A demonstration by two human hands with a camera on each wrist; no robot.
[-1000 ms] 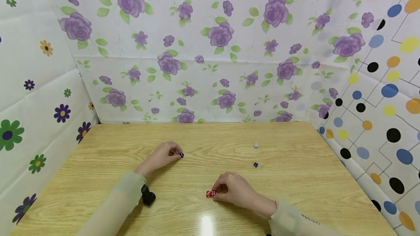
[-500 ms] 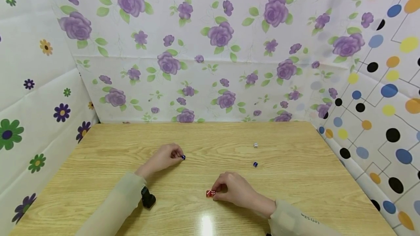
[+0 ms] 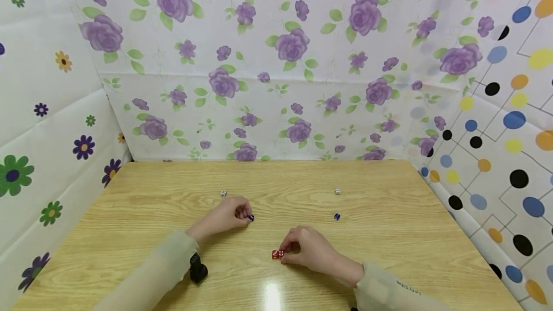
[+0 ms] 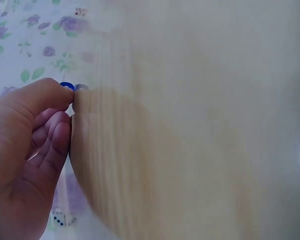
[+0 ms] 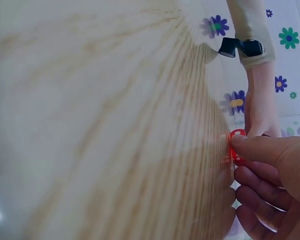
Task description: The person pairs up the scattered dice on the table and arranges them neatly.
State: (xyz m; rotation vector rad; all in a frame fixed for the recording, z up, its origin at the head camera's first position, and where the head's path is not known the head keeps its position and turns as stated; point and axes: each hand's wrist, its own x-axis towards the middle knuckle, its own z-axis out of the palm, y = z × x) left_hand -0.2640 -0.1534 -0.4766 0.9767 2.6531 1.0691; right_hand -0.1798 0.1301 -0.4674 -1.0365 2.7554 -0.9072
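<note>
My left hand [image 3: 229, 215] pinches a blue die [image 3: 251, 218] between thumb and fingertips, low over the wooden table [image 3: 380, 263]. In the left wrist view only a bit of that blue die [image 4: 67, 86] shows past the thumb. Nearer the front, my right hand [image 3: 308, 248] pinches a red die [image 3: 282, 253] at the table top. Another red die [image 3: 275, 254] sits right against its left side. From the right wrist, red [image 5: 237, 134] shows at the thumb tip, with the other fingers curled below.
A white die [image 3: 223, 193] lies just beyond my left hand. Toward the right are a second white die [image 3: 338, 191] and a blue die [image 3: 337, 216]. Patterned cloth walls [image 3: 276, 109] border the table at the back and sides.
My left hand has moved right and nearer with the blue die, toward the red dice. The white die behind it has come into sight. My right hand has stayed in place.
</note>
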